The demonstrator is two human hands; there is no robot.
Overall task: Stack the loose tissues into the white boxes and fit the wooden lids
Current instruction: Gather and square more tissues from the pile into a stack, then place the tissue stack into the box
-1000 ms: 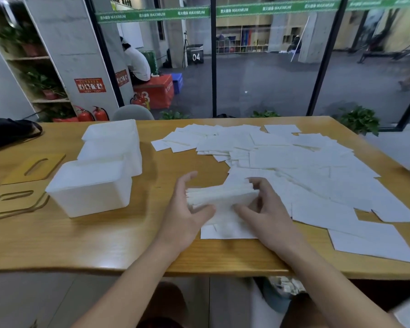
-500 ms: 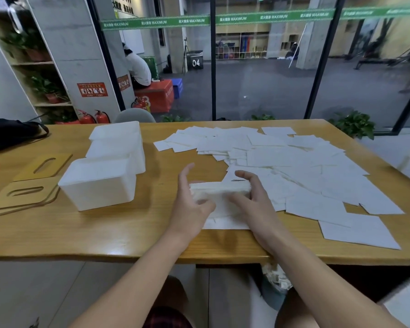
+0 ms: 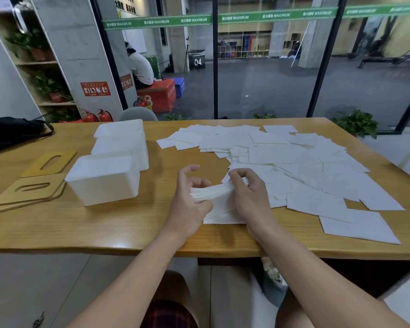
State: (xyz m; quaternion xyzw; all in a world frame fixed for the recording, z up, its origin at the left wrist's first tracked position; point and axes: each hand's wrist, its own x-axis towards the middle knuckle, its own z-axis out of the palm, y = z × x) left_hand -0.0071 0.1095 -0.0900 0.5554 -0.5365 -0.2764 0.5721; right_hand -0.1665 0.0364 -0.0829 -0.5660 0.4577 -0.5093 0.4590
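A stack of white tissues is lifted a little above the wooden table, held at both ends. My left hand grips its left end with thumb under and fingers curled over. My right hand grips the right end from above. Several loose tissues cover the table's right half. Two white boxes stand to the left: the near box holds tissues, the far box is behind it. Wooden lids with slots lie at the far left, one lid alone and others stacked.
A black bag lies at the table's back left corner. A grey chair back stands behind the table. A glass wall, shelves with plants and fire extinguishers are beyond. A person sits far behind the glass.
The tissue stack lay on the table with my hands squaring its ends; now both hands have closed on it and raised it slightly, its middle sagging.
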